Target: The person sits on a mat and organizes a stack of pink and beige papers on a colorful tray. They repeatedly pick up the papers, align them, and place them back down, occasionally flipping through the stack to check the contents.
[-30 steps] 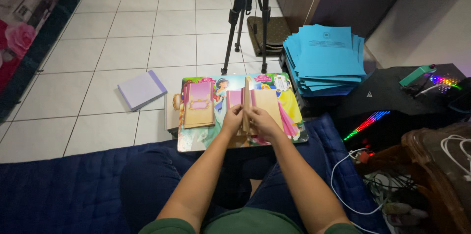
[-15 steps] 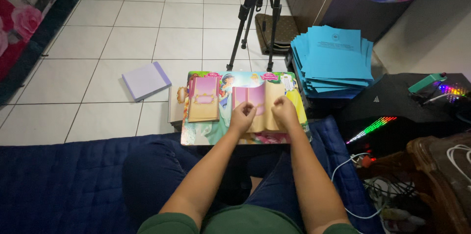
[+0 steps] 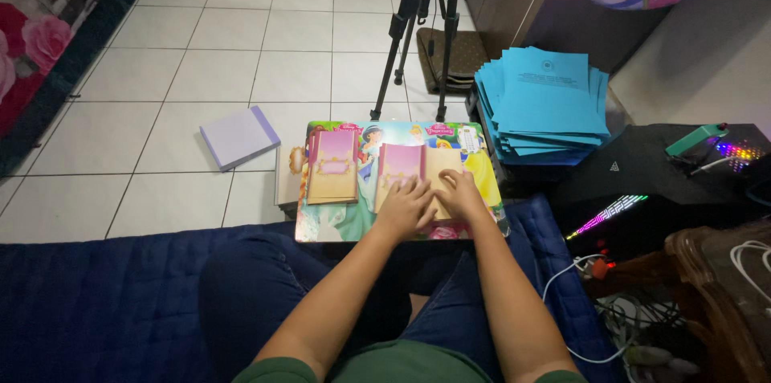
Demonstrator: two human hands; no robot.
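Note:
A colourful cartoon-printed board [image 3: 482, 150] lies across my lap, resting on the blue mattress edge. On it sit a pink-and-tan folded card [image 3: 332, 165] at the left and an open pink-and-tan card [image 3: 411, 162] in the middle. My left hand [image 3: 406, 206] presses flat on the open card's lower pink half. My right hand [image 3: 461, 193] presses flat on its tan half, fingers spread. Neither hand grips anything.
A stack of blue folders [image 3: 546, 106] stands to the right of the board. A lilac notebook [image 3: 238, 136] lies on the white tiled floor at left. A black tripod [image 3: 422, 26] stands behind the board. A dark box with coloured lights [image 3: 634, 190] and cables [image 3: 578, 287] are at right.
Both hands have shifted on the open card, the right one sliding down and inward next to the left. The camera view has tilted slightly.

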